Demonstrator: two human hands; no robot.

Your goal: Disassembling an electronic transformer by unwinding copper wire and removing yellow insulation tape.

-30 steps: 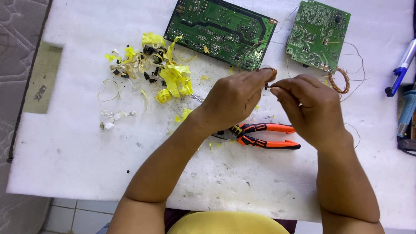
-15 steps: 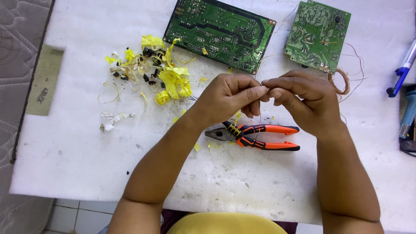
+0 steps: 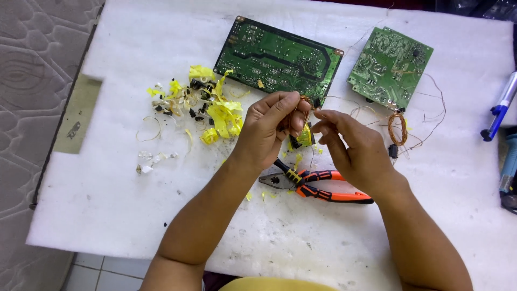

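Note:
My left hand (image 3: 269, 129) is closed around a small coil of copper wire (image 3: 303, 110), held above the white table. My right hand (image 3: 353, 151) pinches a thin strand of that wire just to the right of the coil, fingertips almost touching the left hand's. Under both hands lie orange-handled pliers (image 3: 315, 183), jaws pointing left. A small yellow-and-black component (image 3: 302, 139) lies on the table below the coil.
A large green circuit board (image 3: 277, 56) and a smaller one (image 3: 390, 64) lie at the back. A loose copper wire coil (image 3: 398, 128) sits right of my hands. Yellow tape scraps and black bits (image 3: 207, 108) are piled to the left. A blue-and-white tool (image 3: 501, 108) lies at the right edge.
Both hands have shifted slightly left and toward the boards. The left hand now grips the coil more fully while the right fingers draw a strand from it.

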